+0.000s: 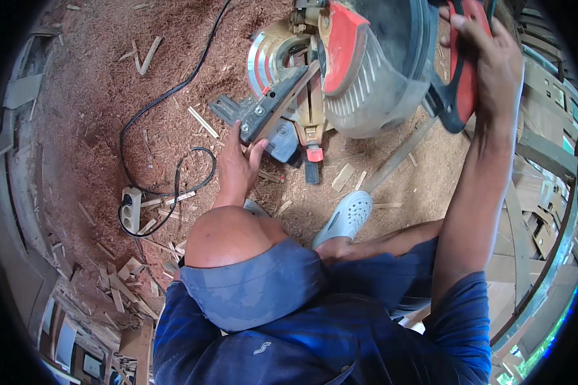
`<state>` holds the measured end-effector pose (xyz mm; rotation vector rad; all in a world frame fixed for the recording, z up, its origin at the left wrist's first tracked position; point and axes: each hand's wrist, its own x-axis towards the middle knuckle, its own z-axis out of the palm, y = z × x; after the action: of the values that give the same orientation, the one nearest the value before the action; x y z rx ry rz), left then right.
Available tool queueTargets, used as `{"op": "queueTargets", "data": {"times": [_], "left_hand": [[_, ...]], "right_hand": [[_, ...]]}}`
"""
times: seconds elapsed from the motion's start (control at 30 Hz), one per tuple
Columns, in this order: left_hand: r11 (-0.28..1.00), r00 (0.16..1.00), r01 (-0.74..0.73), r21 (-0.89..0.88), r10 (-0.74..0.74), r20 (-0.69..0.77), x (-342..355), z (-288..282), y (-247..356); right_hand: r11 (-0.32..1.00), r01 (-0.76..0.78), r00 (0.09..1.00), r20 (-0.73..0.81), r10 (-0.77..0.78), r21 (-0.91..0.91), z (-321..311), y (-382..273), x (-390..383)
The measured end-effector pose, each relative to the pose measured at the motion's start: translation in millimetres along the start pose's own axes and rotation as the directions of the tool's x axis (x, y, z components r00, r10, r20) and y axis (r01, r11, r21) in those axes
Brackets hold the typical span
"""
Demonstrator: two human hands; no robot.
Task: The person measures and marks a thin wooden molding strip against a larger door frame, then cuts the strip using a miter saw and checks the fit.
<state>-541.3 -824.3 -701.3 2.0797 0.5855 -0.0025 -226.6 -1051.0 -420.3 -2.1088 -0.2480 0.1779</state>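
A mitre saw with a red and grey body and a cloudy guard stands in front of me, its head over the base. My right hand is wrapped round its red and black handle at the upper right. A narrow wooden strip lies slantwise along the dark metal fence. My left hand pinches the near end of strip and fence together, thumb on the strip's side and fingers at the fence's outer side. The guard hides the blade and the strip's far end.
Sawdust and several wood offcuts cover the ground. A black cable loops at the left beside a white socket block. My foot in a pale clog is close to the saw's base. Stacked boards line the right.
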Motion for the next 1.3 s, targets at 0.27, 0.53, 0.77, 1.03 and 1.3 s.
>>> {"op": "queueTargets", "data": {"times": [0.27,0.53,0.77,1.03,1.3], "left_hand": [[0.982,0.973,0.188,-0.035,-0.181,0.146,2,28,39],[0.885,0.904,0.414,-0.211,-0.373,0.207,-17,26,21],[0.844,0.906,0.423,-0.329,-0.396,0.150,-14,27,-3],[0.771,0.843,0.537,-0.342,-0.475,0.254,-8,12,-12],[0.709,0.813,0.582,-0.399,-0.498,0.301,-1,5,-12]], "right_hand": [[0.965,0.207,0.978,0.063,-0.200,-0.159,18,-47,49],[0.994,0.104,0.989,-0.106,-0.099,0.042,20,-9,-5],[0.969,0.000,0.990,-0.140,0.036,0.249,20,-6,-36],[0.991,-0.077,0.970,-0.221,0.099,0.105,26,2,-32],[0.925,-0.024,0.992,-0.105,0.068,0.379,17,17,-16]]}}
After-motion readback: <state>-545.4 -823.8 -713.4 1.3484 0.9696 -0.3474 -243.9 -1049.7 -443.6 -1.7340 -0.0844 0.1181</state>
